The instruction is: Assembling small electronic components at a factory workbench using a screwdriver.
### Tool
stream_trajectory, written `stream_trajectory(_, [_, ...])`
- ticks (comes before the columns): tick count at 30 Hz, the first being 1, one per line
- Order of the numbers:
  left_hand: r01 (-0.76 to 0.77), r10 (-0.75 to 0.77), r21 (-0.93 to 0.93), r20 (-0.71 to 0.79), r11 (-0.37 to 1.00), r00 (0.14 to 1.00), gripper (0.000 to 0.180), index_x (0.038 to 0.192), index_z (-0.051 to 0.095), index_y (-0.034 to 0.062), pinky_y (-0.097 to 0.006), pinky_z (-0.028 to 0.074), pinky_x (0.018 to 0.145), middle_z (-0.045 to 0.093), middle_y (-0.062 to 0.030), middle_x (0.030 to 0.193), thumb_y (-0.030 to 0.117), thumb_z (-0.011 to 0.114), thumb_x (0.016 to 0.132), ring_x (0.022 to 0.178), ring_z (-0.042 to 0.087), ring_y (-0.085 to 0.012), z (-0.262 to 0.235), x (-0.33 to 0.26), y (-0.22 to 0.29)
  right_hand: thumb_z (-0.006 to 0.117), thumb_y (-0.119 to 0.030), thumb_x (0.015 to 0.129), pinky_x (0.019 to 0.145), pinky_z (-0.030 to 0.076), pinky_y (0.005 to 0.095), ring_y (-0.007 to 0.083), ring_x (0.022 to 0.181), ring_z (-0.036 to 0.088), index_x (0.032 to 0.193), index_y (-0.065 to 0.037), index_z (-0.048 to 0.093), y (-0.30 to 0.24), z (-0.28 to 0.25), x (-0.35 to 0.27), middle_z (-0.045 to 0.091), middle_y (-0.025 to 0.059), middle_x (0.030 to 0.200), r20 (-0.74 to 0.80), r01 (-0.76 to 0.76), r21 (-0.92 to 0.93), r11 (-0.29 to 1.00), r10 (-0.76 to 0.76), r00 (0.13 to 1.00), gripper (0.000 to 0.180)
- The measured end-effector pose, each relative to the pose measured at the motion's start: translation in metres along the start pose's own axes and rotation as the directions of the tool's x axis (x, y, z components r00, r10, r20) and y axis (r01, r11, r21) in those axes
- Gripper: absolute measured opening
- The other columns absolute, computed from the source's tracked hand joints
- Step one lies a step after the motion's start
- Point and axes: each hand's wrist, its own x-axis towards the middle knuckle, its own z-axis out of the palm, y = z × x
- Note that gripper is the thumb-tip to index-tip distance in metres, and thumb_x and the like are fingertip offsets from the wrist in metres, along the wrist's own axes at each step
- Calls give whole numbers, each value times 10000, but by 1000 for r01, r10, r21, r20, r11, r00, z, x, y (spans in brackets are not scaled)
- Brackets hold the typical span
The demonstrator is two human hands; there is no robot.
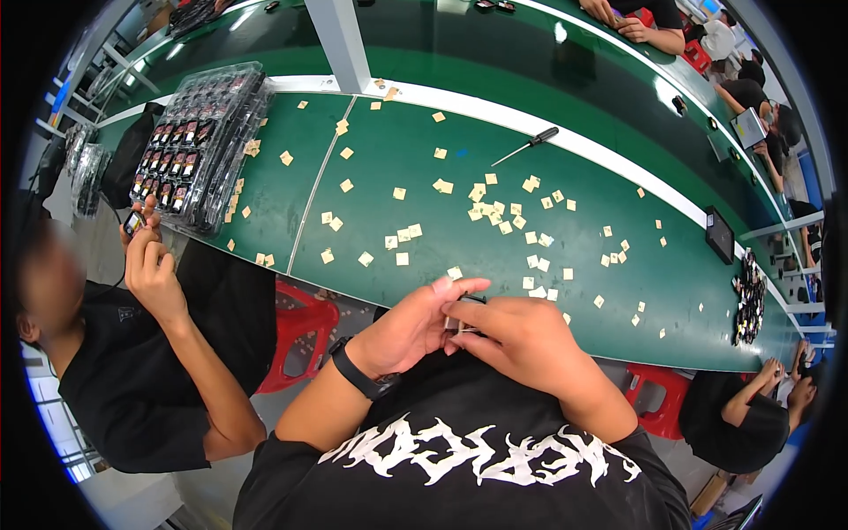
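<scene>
Both of my hands meet in front of my chest at the near edge of the green table. A small dark device with a pale part point(455, 324) sits between them, mostly covered by fingers; its exact kind is hidden. My left hand point(408, 329), with a black band on its wrist, is curled around it from the left. From the right, my right hand point(521, 336) closes its thumb and fingers on the same piece. Many small cream paper squares point(403, 259) lie scattered across the table beyond my hands.
A screwdriver point(528, 146) lies near the far rim. Stacked clear trays of small devices point(190, 150) stand at left, beside a co-worker's hands point(152, 265). At right are a black box point(719, 235) and a pile of small dark parts point(749, 299). Red stools point(305, 336) flank me.
</scene>
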Motion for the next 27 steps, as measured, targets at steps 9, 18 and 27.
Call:
stream_trajectory(9, [64, -64, 31, 27, 997, 998, 856, 1544, 342, -3, -274, 428, 738, 599, -33, 1160, 662, 184, 1029, 878, 536, -136, -4, 6, -6, 773, -142, 830, 590, 517, 361, 259, 709, 677, 966, -99, 665, 8, 0, -2, 668, 65, 826, -47, -170, 62, 984, 173, 984, 179])
stream_trajectory(18, [68, -79, 145, 72, 987, 994, 700, 1563, 291, -16, -232, 429, 642, 571, -38, 1074, 100, 474, 898, 777, 531, -105, -4, 4, -2, 779, -68, 819, 662, 524, 336, 233, 791, 665, 1007, -74, 690, 13, -3, -5, 635, 71, 937, -76, -184, 197, 963, 202, 977, 208])
stream_trajectory(27, [22, 3, 342, -72, 939, 997, 676, 1590, 182, -21, -241, 456, 718, 580, -52, 1037, 29, 453, 972, 834, 547, -103, -4, 1, -11, 753, -32, 850, 649, 527, 319, 205, 782, 677, 1061, -58, 699, 18, -1, -6, 618, 74, 973, 31, -281, 409, 868, 294, 955, 220])
